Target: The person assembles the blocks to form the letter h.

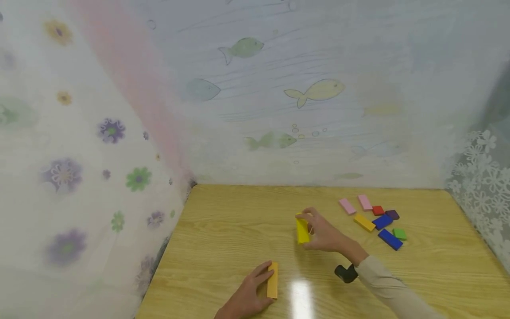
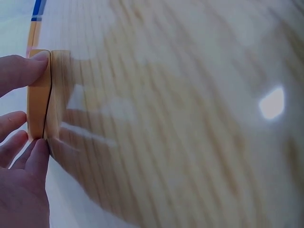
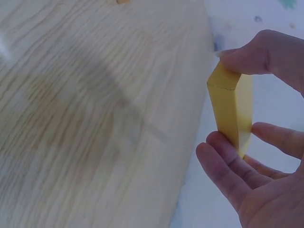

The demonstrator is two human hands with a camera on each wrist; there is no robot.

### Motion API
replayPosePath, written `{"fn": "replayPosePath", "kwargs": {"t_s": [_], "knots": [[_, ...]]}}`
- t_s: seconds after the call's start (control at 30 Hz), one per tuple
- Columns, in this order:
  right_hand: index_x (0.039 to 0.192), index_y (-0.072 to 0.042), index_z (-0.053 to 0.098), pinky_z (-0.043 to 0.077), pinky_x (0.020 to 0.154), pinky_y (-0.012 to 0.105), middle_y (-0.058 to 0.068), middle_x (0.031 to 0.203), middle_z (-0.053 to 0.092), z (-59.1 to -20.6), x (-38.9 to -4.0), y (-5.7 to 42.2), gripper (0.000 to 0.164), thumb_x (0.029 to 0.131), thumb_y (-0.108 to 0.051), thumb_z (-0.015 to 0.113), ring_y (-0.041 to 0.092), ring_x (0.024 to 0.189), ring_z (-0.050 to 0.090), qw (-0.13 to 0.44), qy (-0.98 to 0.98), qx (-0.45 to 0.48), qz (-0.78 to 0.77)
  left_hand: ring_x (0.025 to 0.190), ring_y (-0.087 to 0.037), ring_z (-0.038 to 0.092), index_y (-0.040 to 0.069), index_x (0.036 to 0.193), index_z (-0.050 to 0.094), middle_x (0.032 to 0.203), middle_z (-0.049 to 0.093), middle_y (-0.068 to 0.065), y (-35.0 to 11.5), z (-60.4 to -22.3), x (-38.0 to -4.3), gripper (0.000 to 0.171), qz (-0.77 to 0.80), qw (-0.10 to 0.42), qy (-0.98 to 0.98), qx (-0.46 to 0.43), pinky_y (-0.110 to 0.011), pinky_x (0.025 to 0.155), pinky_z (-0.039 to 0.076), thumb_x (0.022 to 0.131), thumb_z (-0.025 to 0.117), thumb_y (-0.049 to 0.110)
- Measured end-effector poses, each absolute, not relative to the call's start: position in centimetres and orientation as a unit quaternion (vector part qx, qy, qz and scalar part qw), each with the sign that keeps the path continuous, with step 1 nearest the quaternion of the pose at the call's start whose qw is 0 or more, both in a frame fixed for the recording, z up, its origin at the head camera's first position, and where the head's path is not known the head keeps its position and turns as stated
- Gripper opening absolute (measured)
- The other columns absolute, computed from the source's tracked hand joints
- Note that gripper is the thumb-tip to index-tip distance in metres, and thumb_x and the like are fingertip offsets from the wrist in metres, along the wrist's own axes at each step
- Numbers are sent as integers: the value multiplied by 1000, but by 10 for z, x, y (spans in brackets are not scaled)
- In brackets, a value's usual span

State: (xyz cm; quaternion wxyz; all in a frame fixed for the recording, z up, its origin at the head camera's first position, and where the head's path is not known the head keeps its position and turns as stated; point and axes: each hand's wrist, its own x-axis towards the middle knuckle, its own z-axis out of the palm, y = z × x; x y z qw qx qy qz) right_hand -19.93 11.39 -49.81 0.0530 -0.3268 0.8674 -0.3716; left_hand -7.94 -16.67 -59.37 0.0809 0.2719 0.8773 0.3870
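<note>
Near the front of the wooden table (image 1: 223, 235), my left hand (image 1: 249, 292) grips an orange block (image 1: 272, 281) by its two ends. In the left wrist view that orange block (image 2: 39, 102) sits on the tabletop between thumb and fingers. My right hand (image 1: 326, 230) pinches a yellow block (image 1: 302, 229) by its ends, farther back and to the right. The right wrist view shows this yellow block (image 3: 231, 104) raised off the table, with the thumb on one end and fingertips at the other.
Several loose blocks lie at the back right: pink (image 1: 347, 206), orange-yellow (image 1: 364, 223), red (image 1: 378, 211), purple (image 1: 392, 215), blue (image 1: 390, 239) and green (image 1: 399, 234). A black device (image 1: 345, 274) shows at my right wrist. Painted walls (image 1: 247, 164) border the table's back and left.
</note>
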Motion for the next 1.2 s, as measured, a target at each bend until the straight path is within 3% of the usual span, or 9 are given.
{"fn": "replayPosePath", "kwargs": {"t_s": [0.9, 1.2], "knots": [[134, 0, 47, 49, 68, 26, 20, 131, 36, -515, -197, 79, 74, 68, -14, 77, 23, 84, 54, 101, 865, -322, -370, 133, -33, 35, 1, 137, 48, 152, 28, -4, -168, -591, -80, 67, 382, 85, 878, 275, -43, 103, 41, 83, 74, 31], [135, 4, 45, 48, 68, 25, 16, 129, 36, -523, -198, 71, 77, 68, -14, 77, 22, 85, 52, 113, 862, -323, -373, 134, -33, 35, 3, 138, 47, 152, 27, -4, -169, -593, -81, 67, 379, 85, 880, 275, -45, 103, 41, 83, 74, 33]]}}
